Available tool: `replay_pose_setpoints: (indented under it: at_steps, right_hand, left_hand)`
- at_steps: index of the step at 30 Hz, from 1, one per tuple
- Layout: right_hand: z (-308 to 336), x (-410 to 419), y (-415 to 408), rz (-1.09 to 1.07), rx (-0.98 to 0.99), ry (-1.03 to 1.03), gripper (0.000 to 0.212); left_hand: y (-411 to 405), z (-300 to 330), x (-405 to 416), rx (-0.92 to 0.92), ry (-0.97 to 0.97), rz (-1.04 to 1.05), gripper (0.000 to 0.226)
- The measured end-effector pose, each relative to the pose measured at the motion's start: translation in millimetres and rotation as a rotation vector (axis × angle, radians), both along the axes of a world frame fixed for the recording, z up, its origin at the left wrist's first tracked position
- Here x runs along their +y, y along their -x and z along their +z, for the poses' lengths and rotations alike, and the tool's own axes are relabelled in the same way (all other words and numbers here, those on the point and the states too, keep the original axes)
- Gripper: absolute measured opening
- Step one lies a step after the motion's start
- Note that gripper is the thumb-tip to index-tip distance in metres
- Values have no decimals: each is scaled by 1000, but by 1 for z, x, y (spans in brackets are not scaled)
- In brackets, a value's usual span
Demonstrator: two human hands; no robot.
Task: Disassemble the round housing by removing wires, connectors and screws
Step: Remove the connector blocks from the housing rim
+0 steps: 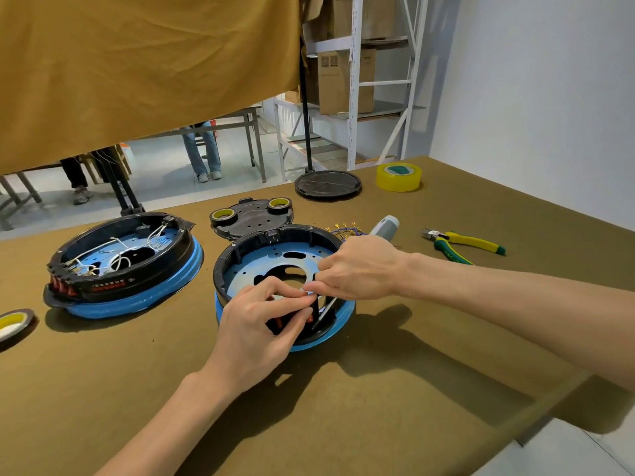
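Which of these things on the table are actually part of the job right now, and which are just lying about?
In use:
- round housing under both hands
- left hand and right hand, pinching at its near rim
- thin metal tool leaning at that rim

Lying about:
- second housing with white wires
- pliers
- yellow tape roll
- black cover
- electric screwdriver

1. Left hand (256,324) and right hand (357,269) pinch at near rim of round housing (275,266) on desk (378,389).
2. Second housing (123,266), wired, left.
3. Pliers (464,243), tape roll (398,176) right.
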State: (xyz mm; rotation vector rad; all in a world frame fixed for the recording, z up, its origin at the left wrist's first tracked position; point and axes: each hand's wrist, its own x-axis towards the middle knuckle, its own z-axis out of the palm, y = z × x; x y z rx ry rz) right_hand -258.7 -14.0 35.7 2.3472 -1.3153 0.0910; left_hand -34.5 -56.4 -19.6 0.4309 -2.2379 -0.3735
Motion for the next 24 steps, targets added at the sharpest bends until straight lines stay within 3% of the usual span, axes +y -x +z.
replay_pose_setpoints:
  at_steps: [4, 7, 11, 18, 24]
  right_hand:
    - [-1, 10, 10, -75, -55, -17, 80]
    - [-1, 16, 13, -78, 17, 40, 84]
    - [7, 19, 12, -68, 92, 78, 65]
    - [18, 19, 5, -63, 173, 22, 52]
    - [1, 22, -7, -209, 112, 149, 68]
  left_hand:
    - [0, 1, -2, -11, -1, 0, 32]
    - [1, 0, -2, -8, 9, 1, 32]
    - [0, -1, -2, -3, 6, -2, 32]
    - [0, 0, -1, -2, -12, -10, 33]
    - [-1, -3, -6, 41, -68, -44, 30]
